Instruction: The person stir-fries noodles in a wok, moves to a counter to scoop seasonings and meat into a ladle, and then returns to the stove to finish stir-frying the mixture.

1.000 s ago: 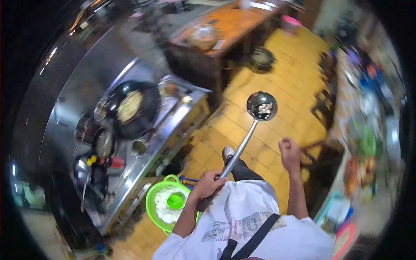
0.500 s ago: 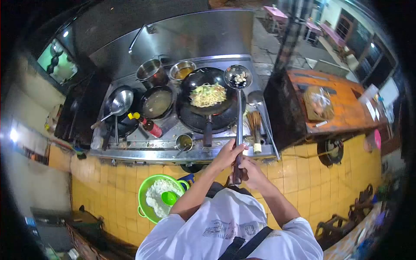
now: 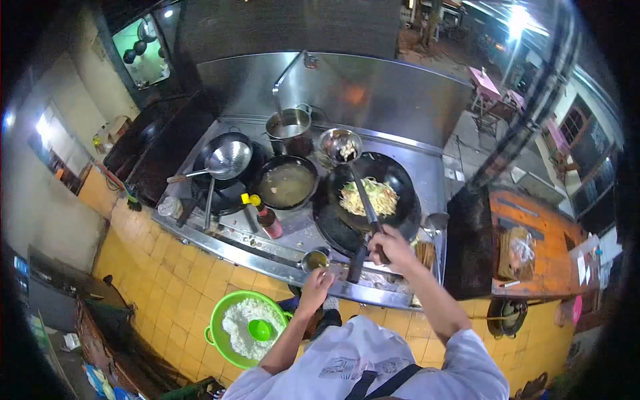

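Observation:
My right hand (image 3: 392, 248) is closed round the dark handle of a long metal ladle (image 3: 363, 190). The ladle slants over the wok (image 3: 395, 172) of noodles (image 3: 369, 199), and its bowl end, with pale bits, is at the metal bowl (image 3: 340, 146) behind. At the stove's front edge my left hand (image 3: 318, 287) has its fingers drawn together beside a small metal cup (image 3: 315, 261); whether anything is between them cannot be made out. The wok's handle (image 3: 357, 263) points toward me between my hands.
A pan of liquid (image 3: 288, 184), a tall pot (image 3: 291, 128) and a red sauce bottle (image 3: 268, 220) stand left of the wok. A perforated strainer (image 3: 229, 160) lies farther left. A green basin (image 3: 223, 343) of white rice is below. An orange table (image 3: 533, 213) stands right.
My left hand has let go of the ladle and moved left to the small cup. My right hand has moved forward, and the ladle has swung left toward the metal bowl. The view has shifted.

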Available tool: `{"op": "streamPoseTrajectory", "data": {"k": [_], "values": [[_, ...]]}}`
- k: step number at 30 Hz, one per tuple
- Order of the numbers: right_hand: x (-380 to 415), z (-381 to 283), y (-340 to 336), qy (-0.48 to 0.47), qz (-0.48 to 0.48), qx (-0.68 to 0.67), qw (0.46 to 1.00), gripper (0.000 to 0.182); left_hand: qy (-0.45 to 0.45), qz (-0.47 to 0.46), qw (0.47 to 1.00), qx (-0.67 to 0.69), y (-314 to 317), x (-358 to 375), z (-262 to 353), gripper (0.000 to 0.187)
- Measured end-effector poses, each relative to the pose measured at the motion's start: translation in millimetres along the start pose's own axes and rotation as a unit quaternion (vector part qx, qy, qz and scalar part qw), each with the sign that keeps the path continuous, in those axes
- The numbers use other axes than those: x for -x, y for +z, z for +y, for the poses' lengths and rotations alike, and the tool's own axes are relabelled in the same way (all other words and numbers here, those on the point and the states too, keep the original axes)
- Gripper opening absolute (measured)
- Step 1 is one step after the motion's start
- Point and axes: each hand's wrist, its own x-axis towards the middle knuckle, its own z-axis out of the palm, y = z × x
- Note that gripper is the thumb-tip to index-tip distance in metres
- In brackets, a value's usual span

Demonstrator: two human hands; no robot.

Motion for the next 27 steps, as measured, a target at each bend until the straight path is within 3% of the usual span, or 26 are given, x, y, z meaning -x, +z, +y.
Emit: {"op": "streamPoseTrajectory", "data": {"k": [3, 6, 7, 10, 15, 18, 20, 27], "values": [[-63, -43, 19, -0.005, -0.068, -0.018, 0.997, 0.01, -0.093, -0.016, 0.994, -0.06, -61, 22, -40, 0.03], [-127, -92, 57, -0.006, -0.106, 0.035, 0.994, 0.005, -0.187, 0.082, 0.978, -0.039, -89, 45, -64, 0.03], [-169, -93, 58, -0.016, -0.163, 0.052, 0.985, 0.006, -0.215, 0.11, 0.97, -0.008, -95, 52, -62, 0.031], [-239, -114, 95, 0.078, -0.172, -0.012, 0.982, 0.012, -0.215, 0.147, 0.965, 0.023, -116, 57, -95, 0.033], [-316, -105, 139, 0.089, -0.142, -0.003, 0.986, 0.015, -0.245, 0.203, 0.946, 0.058, -131, 57, -105, 0.029], [-325, -100, 154, 0.128, -0.097, -0.003, 0.987, 0.012, -0.269, 0.197, 0.94, 0.068, -134, 54, -101, 0.027], [-325, -96, 159, 0.076, -0.069, 0.084, 0.991, 0.009, -0.283, 0.186, 0.938, 0.067, -136, 52, -100, 0.027], [-325, -86, 163, 0.076, -0.043, 0.08, 0.993, 0.009, -0.205, 0.145, 0.968, 0.002, -147, 31, -126, 0.027]]}}
